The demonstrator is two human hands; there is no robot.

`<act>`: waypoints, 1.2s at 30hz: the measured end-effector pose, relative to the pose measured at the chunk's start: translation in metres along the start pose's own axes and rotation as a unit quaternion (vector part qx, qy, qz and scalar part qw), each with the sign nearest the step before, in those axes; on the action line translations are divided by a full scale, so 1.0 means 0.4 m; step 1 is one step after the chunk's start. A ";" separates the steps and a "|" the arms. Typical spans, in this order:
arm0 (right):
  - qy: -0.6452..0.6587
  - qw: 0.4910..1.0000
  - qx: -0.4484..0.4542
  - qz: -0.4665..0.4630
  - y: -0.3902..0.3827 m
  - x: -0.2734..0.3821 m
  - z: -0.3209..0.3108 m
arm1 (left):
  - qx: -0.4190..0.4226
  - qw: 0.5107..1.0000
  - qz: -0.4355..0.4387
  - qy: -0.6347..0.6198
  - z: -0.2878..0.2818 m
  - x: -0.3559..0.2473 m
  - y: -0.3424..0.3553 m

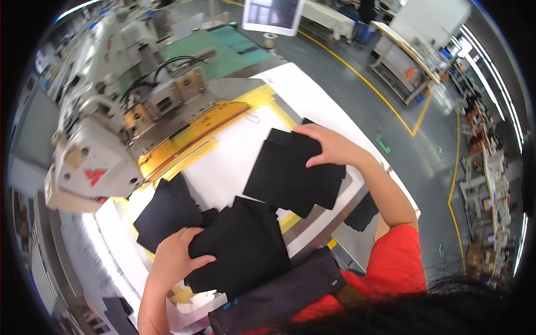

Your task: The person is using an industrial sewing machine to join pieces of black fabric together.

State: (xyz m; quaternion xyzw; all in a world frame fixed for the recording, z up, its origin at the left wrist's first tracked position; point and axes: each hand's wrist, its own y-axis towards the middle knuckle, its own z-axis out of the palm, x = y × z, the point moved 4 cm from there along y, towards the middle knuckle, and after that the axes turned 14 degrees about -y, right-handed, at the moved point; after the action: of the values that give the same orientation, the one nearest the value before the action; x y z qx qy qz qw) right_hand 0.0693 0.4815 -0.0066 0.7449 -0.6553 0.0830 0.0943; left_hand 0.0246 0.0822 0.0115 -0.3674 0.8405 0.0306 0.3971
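My left hand is at the left edge of a stack of black fabric pieces, near the table's front edge. Its thumb lies on the top piece, and some fingers are hidden behind the edge. My right hand grips a second stack of black fabric pieces, farther right; its fingertips reach the far edge and its thumb lies on top. Both stacks have uneven, fanned edges. A third black fabric pile lies just beyond my left hand, below the sewing machine head.
A large industrial sewing machine with a yellow-edged clamp stands at the left, over the white table. Behind it are a green mat and a tablet screen. More black fabric lies below the table's right edge.
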 end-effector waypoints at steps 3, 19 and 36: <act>-0.064 0.996 0.040 -0.050 0.082 0.049 0.009 | -0.072 0.997 0.005 0.008 0.003 0.022 -0.037; 0.233 0.971 0.052 0.024 0.007 0.311 -0.237 | -0.336 0.940 0.021 -0.055 -0.053 0.187 -0.228; -0.198 0.867 -0.146 -0.434 0.302 0.599 0.119 | -0.474 0.776 -0.373 0.182 -0.061 0.406 -0.620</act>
State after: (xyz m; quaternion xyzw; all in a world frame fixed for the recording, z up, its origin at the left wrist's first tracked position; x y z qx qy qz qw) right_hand -0.0201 0.2247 0.0103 0.9327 -0.2753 -0.2119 0.0968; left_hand 0.1008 -0.2030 -0.0242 -0.7927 0.5733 0.2073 -0.0078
